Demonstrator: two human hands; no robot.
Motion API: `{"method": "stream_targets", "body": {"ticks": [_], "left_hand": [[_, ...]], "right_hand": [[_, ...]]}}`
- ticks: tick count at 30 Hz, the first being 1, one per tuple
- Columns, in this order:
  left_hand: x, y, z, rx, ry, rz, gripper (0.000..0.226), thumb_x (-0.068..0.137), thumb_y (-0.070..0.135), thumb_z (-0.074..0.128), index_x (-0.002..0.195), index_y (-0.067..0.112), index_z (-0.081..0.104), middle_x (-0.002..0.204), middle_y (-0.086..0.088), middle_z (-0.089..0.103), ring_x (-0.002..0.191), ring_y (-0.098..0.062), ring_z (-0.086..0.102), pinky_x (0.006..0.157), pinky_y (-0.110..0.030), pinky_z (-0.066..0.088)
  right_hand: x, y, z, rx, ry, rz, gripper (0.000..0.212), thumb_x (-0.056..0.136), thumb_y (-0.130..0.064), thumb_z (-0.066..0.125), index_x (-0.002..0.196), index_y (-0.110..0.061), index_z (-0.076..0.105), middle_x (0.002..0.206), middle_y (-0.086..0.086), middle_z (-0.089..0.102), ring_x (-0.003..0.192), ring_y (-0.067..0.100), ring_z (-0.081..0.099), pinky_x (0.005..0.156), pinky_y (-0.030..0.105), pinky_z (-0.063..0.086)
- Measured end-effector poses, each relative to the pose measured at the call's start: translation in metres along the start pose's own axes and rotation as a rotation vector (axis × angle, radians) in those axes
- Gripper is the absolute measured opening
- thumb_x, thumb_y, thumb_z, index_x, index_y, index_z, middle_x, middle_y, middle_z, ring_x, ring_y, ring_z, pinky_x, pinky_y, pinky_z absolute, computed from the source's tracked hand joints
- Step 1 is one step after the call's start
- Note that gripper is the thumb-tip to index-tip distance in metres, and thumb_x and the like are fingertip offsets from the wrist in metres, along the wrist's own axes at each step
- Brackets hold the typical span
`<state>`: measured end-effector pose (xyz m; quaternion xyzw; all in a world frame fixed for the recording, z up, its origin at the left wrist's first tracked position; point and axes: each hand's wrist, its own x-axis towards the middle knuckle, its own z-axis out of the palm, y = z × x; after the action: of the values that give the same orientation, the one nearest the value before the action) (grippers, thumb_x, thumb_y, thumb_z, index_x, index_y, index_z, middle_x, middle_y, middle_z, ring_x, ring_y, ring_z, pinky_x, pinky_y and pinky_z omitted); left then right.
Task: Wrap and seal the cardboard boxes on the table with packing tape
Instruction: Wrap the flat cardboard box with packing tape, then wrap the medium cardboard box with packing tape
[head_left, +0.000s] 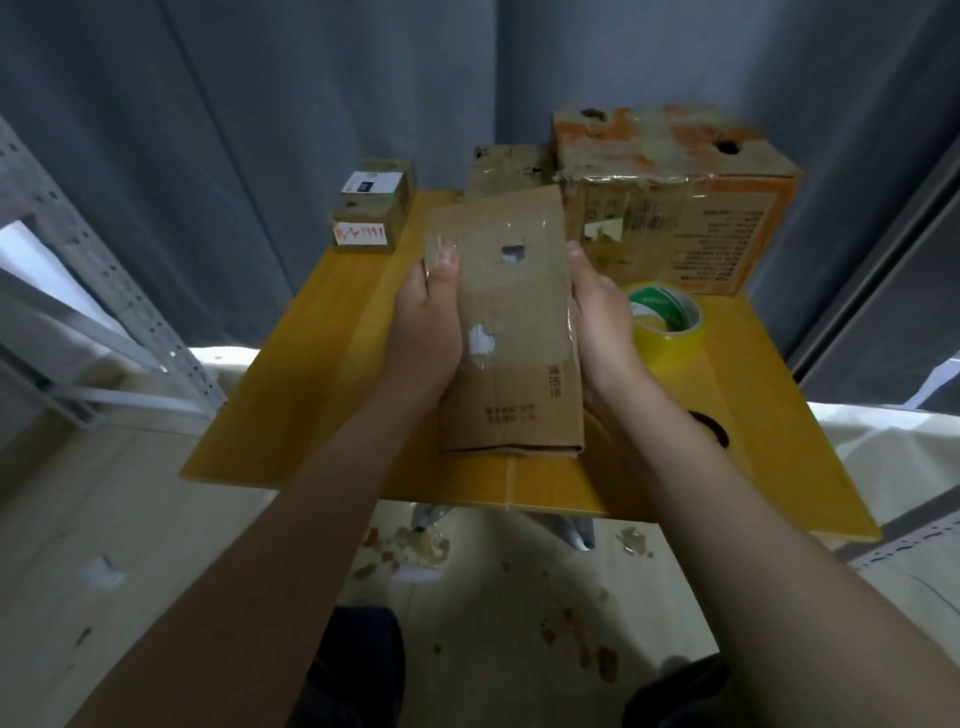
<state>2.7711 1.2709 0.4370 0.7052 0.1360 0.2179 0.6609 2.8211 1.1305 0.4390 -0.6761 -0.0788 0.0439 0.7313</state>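
Note:
A worn brown cardboard box (511, 332) with two torn holes and old clear tape is held above the middle of the yellow table (322, 395). My left hand (426, 322) grips its left side, thumb on the top face. Along the box's right side lies my right hand (602, 322), fingers curled under it. A roll of yellow-tinted packing tape (667, 325) with a green and white core lies flat on the table just right of my right hand.
A large orange-printed carton (670, 197) stands at the back right, a smaller brown box (506, 169) beside it. Two small labelled boxes (371, 208) are stacked at the back left. A metal rack (78, 291) stands left. Tape scraps litter the floor (467, 571).

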Motion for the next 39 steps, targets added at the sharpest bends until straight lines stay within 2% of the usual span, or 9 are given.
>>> {"method": "stream_targets", "body": {"ticks": [4,9,13,17,22,28,32,35,39], "left_hand": [[0.018,-0.006,-0.02,0.039,0.109,-0.057,0.049,0.112,0.045,0.036,0.121,0.009,0.068,0.108,-0.008,0.075,0.098,-0.019,0.071,0.084,-0.033,0.059],[0.054,-0.011,-0.06,-0.013,0.335,-0.113,0.046,0.113,0.036,0.034,0.121,0.003,0.065,0.096,-0.001,0.071,0.082,-0.004,0.07,0.066,-0.016,0.053],[0.098,0.003,-0.073,-0.047,0.267,-0.138,0.047,0.112,0.039,0.035,0.124,0.006,0.067,0.115,-0.012,0.074,0.104,-0.026,0.072,0.092,-0.038,0.059],[0.149,0.02,-0.075,0.04,0.235,-0.094,0.044,0.112,0.044,0.034,0.088,0.021,0.063,0.084,0.0,0.07,0.067,-0.014,0.067,0.058,-0.024,0.053],[0.192,0.001,-0.086,0.109,0.248,-0.138,0.036,0.111,0.039,0.035,0.087,0.02,0.053,0.084,-0.005,0.063,0.061,-0.017,0.058,0.053,-0.03,0.047],[0.231,-0.045,-0.109,0.527,0.18,-0.152,0.041,0.109,0.043,0.039,0.146,0.034,0.055,0.155,-0.013,0.042,0.138,-0.034,0.045,0.121,-0.043,0.032],[0.241,-0.058,-0.104,0.489,-0.015,-0.135,0.043,0.113,0.033,0.038,0.154,0.025,0.048,0.149,-0.009,0.052,0.116,-0.019,0.061,0.098,-0.016,0.045],[0.242,-0.061,-0.091,0.647,0.037,-0.204,0.046,0.11,0.04,0.037,0.153,0.026,0.048,0.157,-0.014,0.039,0.141,-0.035,0.041,0.121,-0.041,0.028],[0.23,-0.038,-0.055,0.783,0.149,-0.156,0.046,0.1,0.042,0.049,0.142,0.023,0.05,0.152,-0.011,0.032,0.14,-0.039,0.031,0.115,-0.051,0.028]], "right_hand": [[0.001,-0.004,0.018,-0.109,-0.032,0.049,0.058,0.111,-0.052,0.032,0.088,-0.018,0.072,0.073,-0.005,0.077,0.072,0.008,0.073,0.071,0.02,0.055],[-0.012,0.004,0.022,-0.458,-0.645,0.117,0.034,0.105,-0.053,0.053,0.126,-0.027,0.061,0.067,0.001,0.069,0.05,0.016,0.062,0.045,0.027,0.051],[0.0,0.012,0.051,-0.193,-0.492,0.179,0.041,0.11,-0.044,0.046,0.135,-0.014,0.057,0.061,0.005,0.063,0.042,0.016,0.054,0.038,0.025,0.042],[0.048,0.002,0.101,0.149,-0.311,0.363,0.041,0.112,-0.039,0.044,0.136,-0.009,0.057,0.065,0.005,0.071,0.045,0.011,0.058,0.04,0.023,0.048],[0.111,0.008,0.144,0.461,-0.078,0.478,0.041,0.109,-0.033,0.053,0.136,-0.002,0.058,0.064,0.008,0.071,0.045,0.01,0.064,0.046,0.023,0.056],[0.137,0.036,0.177,0.573,0.221,0.508,0.026,0.106,-0.03,0.061,0.108,-0.004,0.064,0.072,0.012,0.076,0.051,0.017,0.071,0.046,0.028,0.058],[0.142,0.044,0.183,0.633,0.243,0.56,0.017,0.105,-0.021,0.063,0.098,-0.006,0.062,0.095,0.015,0.075,0.071,0.027,0.075,0.056,0.035,0.065],[0.132,0.04,0.172,0.571,0.144,0.607,0.017,0.108,-0.014,0.054,0.118,-0.002,0.06,0.093,0.016,0.074,0.072,0.028,0.073,0.049,0.034,0.062],[0.117,0.017,0.144,0.287,-0.022,0.551,0.018,0.107,-0.013,0.049,0.11,-0.006,0.064,0.064,0.008,0.069,0.046,0.018,0.065,0.041,0.027,0.053]]}}
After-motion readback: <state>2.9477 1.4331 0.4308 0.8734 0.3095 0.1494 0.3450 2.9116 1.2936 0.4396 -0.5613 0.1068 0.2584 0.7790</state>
